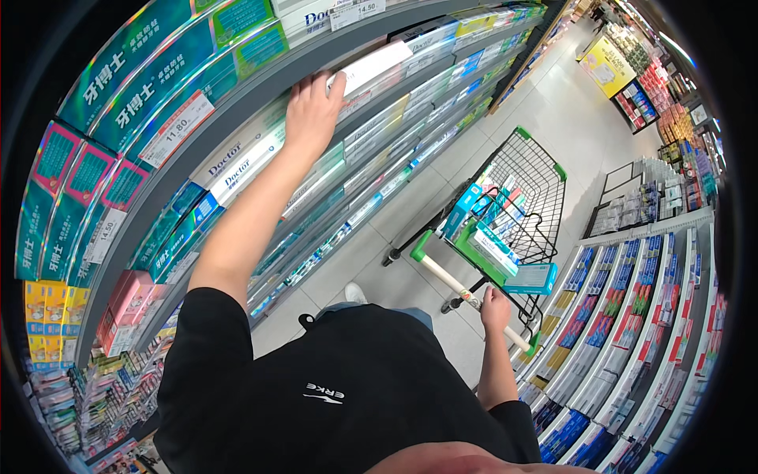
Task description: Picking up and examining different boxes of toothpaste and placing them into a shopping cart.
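My left hand [311,112] reaches into a shelf on the left, gripping the near end of a white toothpaste box [379,66] between thumb and fingers. My fingertips are partly hidden. Beside the hand lie white and pale green toothpaste boxes [240,169] on the same shelf. My right hand [495,309] is closed around the cream handle [444,272] of a shopping cart [527,154]. Teal and white toothpaste boxes [496,246] rest at the cart's green child seat, and a blue box [536,277] sits near its right side.
Teal toothpaste boxes [127,89] fill the upper left shelf, with price tags [177,127] along its edge. Stocked toothpaste shelving [616,332] stands on the right. Tiled floor [536,89] runs up the aisle past a yellow display [607,66].
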The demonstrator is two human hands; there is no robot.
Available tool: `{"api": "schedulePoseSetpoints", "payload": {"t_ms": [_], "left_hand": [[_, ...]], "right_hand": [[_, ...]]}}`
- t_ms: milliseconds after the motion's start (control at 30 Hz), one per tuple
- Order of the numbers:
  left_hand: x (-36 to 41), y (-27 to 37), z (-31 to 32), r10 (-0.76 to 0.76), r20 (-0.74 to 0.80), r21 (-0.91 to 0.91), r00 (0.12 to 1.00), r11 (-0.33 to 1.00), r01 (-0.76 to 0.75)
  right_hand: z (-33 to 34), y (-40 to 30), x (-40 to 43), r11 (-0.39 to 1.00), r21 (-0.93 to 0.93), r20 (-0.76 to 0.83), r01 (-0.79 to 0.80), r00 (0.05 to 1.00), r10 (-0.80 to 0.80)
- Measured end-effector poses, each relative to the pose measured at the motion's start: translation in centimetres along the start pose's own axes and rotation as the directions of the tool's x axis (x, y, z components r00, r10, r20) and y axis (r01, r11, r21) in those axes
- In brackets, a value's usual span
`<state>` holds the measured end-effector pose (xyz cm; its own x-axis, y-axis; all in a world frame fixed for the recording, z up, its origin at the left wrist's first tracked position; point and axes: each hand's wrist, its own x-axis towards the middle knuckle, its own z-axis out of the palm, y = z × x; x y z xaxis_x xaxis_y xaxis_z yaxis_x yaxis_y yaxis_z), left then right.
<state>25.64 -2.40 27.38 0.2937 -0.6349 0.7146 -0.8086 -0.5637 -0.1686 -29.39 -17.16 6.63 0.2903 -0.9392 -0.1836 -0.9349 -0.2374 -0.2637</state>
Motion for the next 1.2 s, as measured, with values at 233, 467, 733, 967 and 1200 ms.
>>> {"api": "schedulePoseSetpoints", "payload": {"t_ms": [233,467,733,967,1200], "left_hand": [[-2.6,1.9,-4.4,0.226,-0.080,-0.086,0.971,0.969,-0.233],[-9.9,13.2,-7.2,0.461,0.065,-0.593,0.885,0.731,-0.337],[-17.0,28.2,-6.3,0.632,0.017,-0.810,0.775,0.462,-0.360],[-16.8,33.5,-4.2,0.564,0.215,-0.828,0.797,0.538,-0.158],[-19.5,34.1,3.6,-0.125,0.664,-0.189,0.737,0.926,0.327]], "right_hand": [[0.7,2.0,0.1,1.000,0.004,0.017,0.015,1.000,-0.015],[-4.7,1.3,-1.6,0.861,0.219,-0.299,0.460,0.871,-0.390],[-11.3,1.7,-0.5,0.658,-0.084,-0.096,0.748,0.651,-0.753],[-9.1,10.1,3.7,0.707,-0.049,-0.053,0.706,0.705,-0.707],[-6.1,14.1,12.6,0.856,-0.017,-0.005,0.517,0.856,-0.517]]}}
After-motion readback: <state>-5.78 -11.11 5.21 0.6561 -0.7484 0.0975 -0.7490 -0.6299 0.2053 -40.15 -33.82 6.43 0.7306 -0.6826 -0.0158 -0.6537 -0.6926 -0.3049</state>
